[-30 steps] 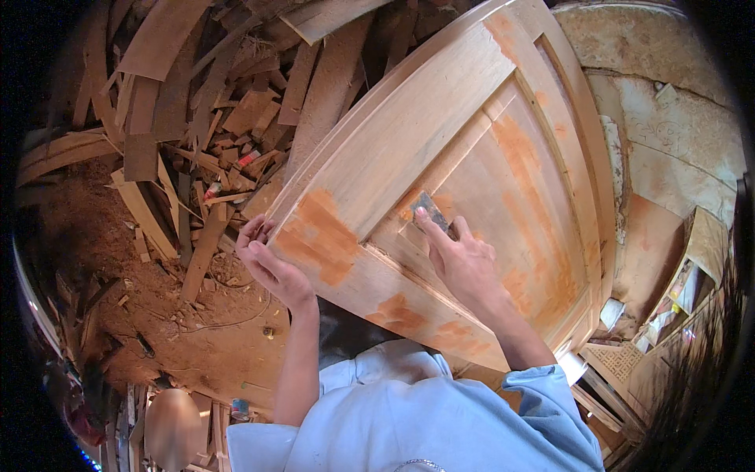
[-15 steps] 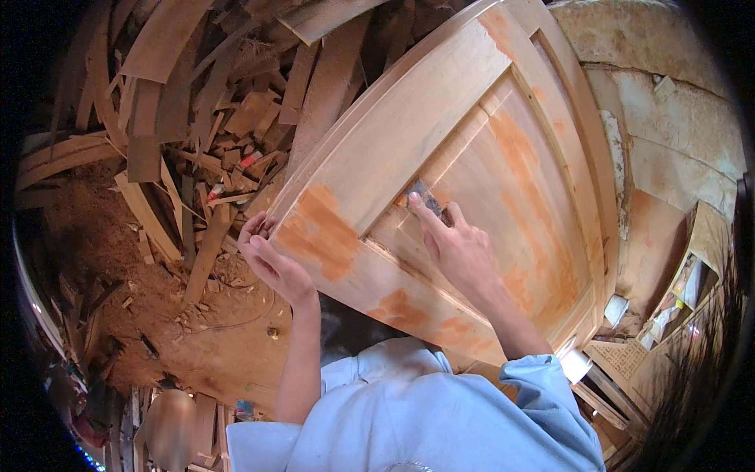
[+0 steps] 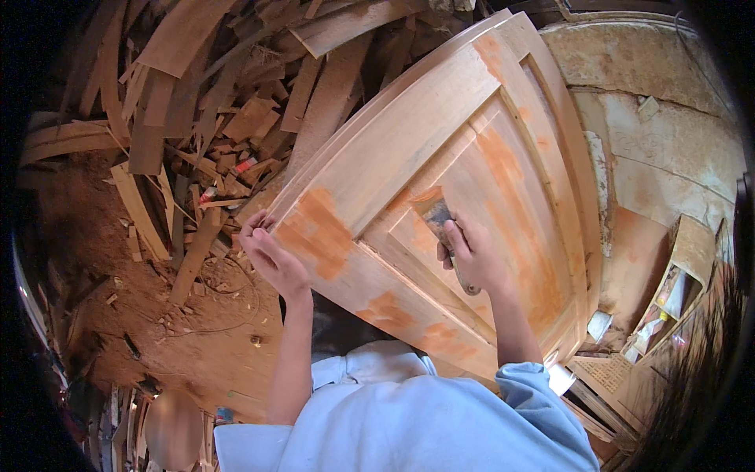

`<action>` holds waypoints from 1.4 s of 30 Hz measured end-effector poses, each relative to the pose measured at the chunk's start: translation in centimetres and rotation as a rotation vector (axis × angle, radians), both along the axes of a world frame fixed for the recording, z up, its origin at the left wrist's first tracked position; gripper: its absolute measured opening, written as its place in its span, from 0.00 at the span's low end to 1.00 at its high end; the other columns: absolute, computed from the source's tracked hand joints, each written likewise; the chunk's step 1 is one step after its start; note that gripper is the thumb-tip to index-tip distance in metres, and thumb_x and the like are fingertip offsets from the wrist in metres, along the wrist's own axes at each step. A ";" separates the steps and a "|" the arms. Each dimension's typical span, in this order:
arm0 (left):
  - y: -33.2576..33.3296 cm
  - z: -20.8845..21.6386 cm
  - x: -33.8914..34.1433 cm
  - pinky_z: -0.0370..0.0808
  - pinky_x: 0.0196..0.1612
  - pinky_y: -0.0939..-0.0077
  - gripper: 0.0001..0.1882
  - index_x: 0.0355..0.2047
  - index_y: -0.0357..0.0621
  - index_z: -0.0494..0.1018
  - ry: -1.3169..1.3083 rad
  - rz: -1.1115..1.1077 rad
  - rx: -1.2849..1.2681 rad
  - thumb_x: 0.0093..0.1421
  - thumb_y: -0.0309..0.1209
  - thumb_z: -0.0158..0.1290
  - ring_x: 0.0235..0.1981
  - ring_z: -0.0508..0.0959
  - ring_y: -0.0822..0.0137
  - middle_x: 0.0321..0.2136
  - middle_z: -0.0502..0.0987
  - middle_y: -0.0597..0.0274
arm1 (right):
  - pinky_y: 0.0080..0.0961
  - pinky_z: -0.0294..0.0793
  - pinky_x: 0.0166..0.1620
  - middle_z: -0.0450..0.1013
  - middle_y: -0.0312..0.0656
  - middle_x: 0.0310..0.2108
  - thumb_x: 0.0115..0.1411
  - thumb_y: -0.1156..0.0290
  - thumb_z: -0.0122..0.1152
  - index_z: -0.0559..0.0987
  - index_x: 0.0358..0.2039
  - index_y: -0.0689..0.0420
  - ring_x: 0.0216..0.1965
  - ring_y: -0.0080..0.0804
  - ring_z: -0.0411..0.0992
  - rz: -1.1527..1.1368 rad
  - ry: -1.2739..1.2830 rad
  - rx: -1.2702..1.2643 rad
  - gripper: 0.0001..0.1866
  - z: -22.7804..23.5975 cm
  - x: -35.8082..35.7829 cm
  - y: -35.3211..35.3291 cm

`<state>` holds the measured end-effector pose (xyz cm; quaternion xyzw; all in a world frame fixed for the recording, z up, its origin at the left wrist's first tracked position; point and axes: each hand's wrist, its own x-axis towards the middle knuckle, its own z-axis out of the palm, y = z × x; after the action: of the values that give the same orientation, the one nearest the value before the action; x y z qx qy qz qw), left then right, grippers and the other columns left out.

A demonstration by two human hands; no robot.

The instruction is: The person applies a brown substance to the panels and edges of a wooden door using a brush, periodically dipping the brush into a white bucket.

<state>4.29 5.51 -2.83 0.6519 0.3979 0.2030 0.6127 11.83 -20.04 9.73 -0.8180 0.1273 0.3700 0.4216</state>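
Observation:
A pale wooden panel door (image 3: 393, 157) stretches away from me, smeared with orange filler (image 3: 318, 234) at its near left corner and in streaks on the recessed panel (image 3: 497, 212). My left hand (image 3: 275, 258) is closed around the door's near left edge, its fingertips partly hidden behind the rim. In my right hand (image 3: 474, 253) is a putty knife (image 3: 431, 206), gripped by its handle over the recessed panel. Orange filler coats the tip of its blade, which points away from me. Whether the blade touches the wood I cannot tell.
Scrap boards and offcuts (image 3: 244, 134) are heaped on the left, beside a dusty brown floor (image 3: 220, 346). Stained pale slabs (image 3: 668, 141) lie to the right. An open wooden box (image 3: 668, 307) there holds white items.
My right hand has turned and drawn back from the recessed panel's edge, so the putty knife's blade and handle now show. My left hand stays on the door's edge. The view has shifted slightly.

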 end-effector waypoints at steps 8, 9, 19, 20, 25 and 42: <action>0.1 -0.1 -0.1 0.68 0.55 0.68 0.22 0.50 0.32 0.67 -0.028 -0.011 0.015 0.75 0.42 0.36 0.48 0.73 0.61 0.47 0.72 0.52 | 0.27 0.68 0.21 0.68 0.38 0.16 0.73 0.66 0.44 0.69 0.29 0.61 0.16 0.23 0.67 0.149 0.194 -0.052 0.15 -0.9 1.5 0.3; 0.1 -0.2 -0.2 0.68 0.55 0.68 0.22 0.50 0.32 0.67 -0.025 -0.014 0.015 0.75 0.42 0.36 0.48 0.73 0.61 0.47 0.72 0.52 | 0.27 0.68 0.20 0.68 0.37 0.16 0.73 0.66 0.44 0.70 0.28 0.61 0.15 0.24 0.67 0.199 0.179 -0.085 0.16 -0.9 1.8 0.8; -0.2 -0.8 -0.3 0.68 0.56 0.67 0.21 0.46 0.33 0.68 -0.046 0.003 -0.037 0.76 0.42 0.36 0.47 0.73 0.62 0.47 0.72 0.53 | 0.27 0.69 0.22 0.68 0.38 0.17 0.73 0.66 0.44 0.71 0.31 0.62 0.16 0.24 0.67 0.221 0.181 -0.036 0.15 -1.3 3.2 0.8; 0.0 -0.6 -0.2 0.68 0.55 0.67 0.21 0.46 0.33 0.68 -0.042 0.018 -0.047 0.76 0.42 0.36 0.47 0.73 0.62 0.46 0.72 0.54 | 0.26 0.68 0.23 0.68 0.37 0.18 0.73 0.65 0.44 0.71 0.31 0.61 0.17 0.23 0.66 0.213 0.199 0.031 0.15 -1.7 2.7 0.3; -0.1 -0.3 -0.1 0.69 0.55 0.68 0.21 0.48 0.34 0.69 -0.051 0.003 0.006 0.75 0.42 0.37 0.46 0.73 0.63 0.46 0.72 0.55 | 0.23 0.71 0.28 0.71 0.36 0.26 0.74 0.61 0.45 0.74 0.50 0.61 0.22 0.23 0.69 -0.131 0.174 0.346 0.17 -2.0 0.7 -4.7; 0.0 -0.5 -0.3 0.69 0.56 0.66 0.26 0.52 0.36 0.68 0.056 -0.018 0.041 0.75 0.49 0.36 0.49 0.73 0.62 0.48 0.70 0.56 | 0.41 0.74 0.39 0.71 0.41 0.34 0.65 0.67 0.55 0.69 0.65 0.31 0.36 0.40 0.74 0.472 -0.730 -0.747 0.28 -6.8 9.4 -9.7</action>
<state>3.99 5.55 -3.32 0.6734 0.4049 0.1872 0.5896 21.26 -29.70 2.96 -0.9925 -0.0908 0.0776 0.0265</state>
